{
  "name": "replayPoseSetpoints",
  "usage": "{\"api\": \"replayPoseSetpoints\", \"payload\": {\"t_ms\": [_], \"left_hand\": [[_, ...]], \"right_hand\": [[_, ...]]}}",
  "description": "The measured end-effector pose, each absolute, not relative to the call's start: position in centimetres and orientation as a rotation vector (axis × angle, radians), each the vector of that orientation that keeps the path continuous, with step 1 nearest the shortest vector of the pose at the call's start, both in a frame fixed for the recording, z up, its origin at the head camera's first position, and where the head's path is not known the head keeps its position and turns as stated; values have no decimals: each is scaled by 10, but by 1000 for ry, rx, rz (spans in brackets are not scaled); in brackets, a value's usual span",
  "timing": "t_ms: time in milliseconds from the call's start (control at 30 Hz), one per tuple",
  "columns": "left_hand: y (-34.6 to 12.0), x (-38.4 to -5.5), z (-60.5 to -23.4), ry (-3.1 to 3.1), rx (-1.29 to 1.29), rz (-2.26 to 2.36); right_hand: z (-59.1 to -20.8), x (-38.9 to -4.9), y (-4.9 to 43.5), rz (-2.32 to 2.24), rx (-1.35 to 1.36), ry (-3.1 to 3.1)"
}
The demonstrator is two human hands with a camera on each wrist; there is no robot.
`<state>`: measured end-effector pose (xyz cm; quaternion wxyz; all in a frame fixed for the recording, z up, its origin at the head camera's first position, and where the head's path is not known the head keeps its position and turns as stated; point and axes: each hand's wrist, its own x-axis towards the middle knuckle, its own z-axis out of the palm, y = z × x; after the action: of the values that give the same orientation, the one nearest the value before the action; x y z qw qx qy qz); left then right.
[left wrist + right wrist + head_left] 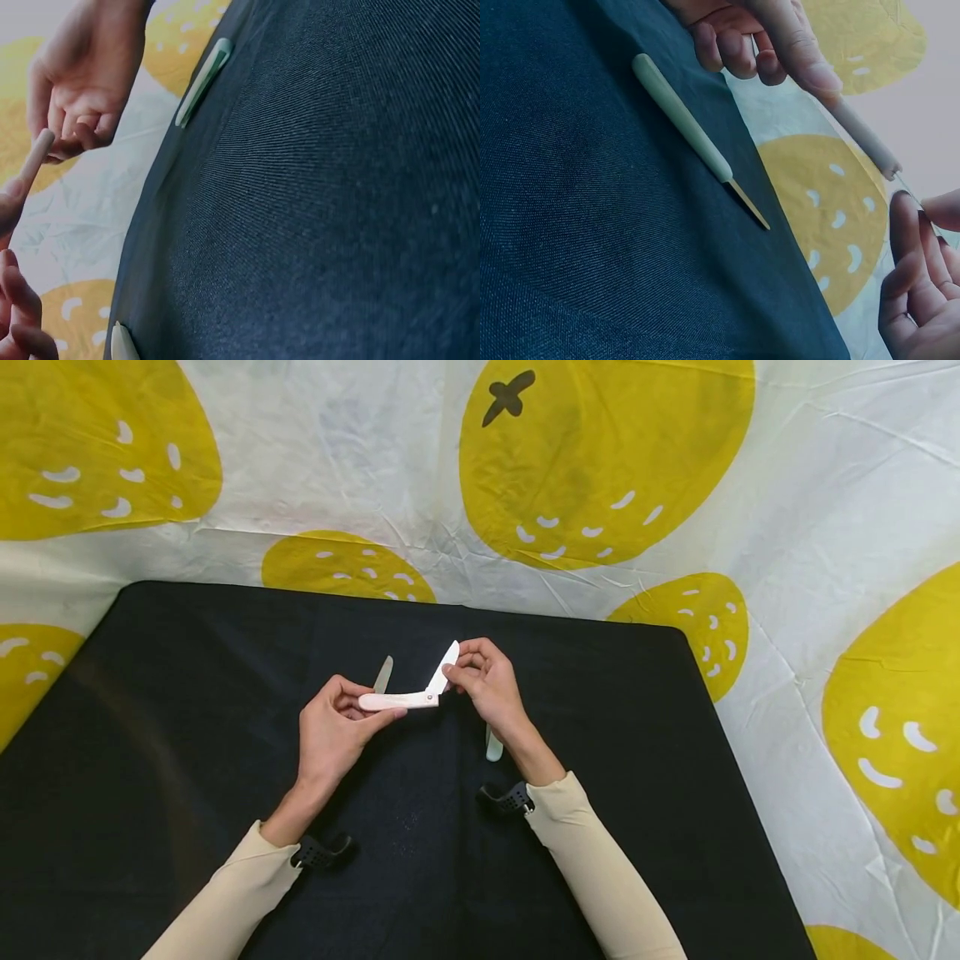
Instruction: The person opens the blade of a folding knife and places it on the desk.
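Observation:
A pale pink folding knife [397, 701] is held up over the table, its blade [444, 668] swung partway out of the handle. My left hand [333, 727] grips the handle between thumb and fingers. Thumb and fingertips of my right hand [487, 685] pinch the blade, which the right wrist view shows edge-on. Behind the left hand lies a second knife [682, 116] with a pale green handle and its blade out; in the head view its handle is hidden. A third, light green folding knife [204, 81] lies beside the right forearm, folded.
A black cloth [225, 635] covers the table. White fabric with yellow printed shapes [607, 460] hangs behind it and along the right side. Dark straps [504, 798] sit at both wrists, below cream sleeves.

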<state>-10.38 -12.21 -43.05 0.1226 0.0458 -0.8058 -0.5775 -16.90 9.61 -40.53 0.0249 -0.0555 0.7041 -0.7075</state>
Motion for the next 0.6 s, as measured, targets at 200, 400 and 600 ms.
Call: {"api": "replayPoseSetpoints", "payload": {"t_ms": [200, 400, 600], "left_hand": [[-118, -103, -431, -2273, 156, -1694], [-113, -103, -431, -2244, 191, -1686], [-110, -102, -431, -2234, 205, -1677]], "right_hand": [[-406, -168, 96, -2249, -189, 2198], [-408, -168, 95, -2336, -178, 2192], [-410, -167, 93, -2398, -163, 2195]]}}
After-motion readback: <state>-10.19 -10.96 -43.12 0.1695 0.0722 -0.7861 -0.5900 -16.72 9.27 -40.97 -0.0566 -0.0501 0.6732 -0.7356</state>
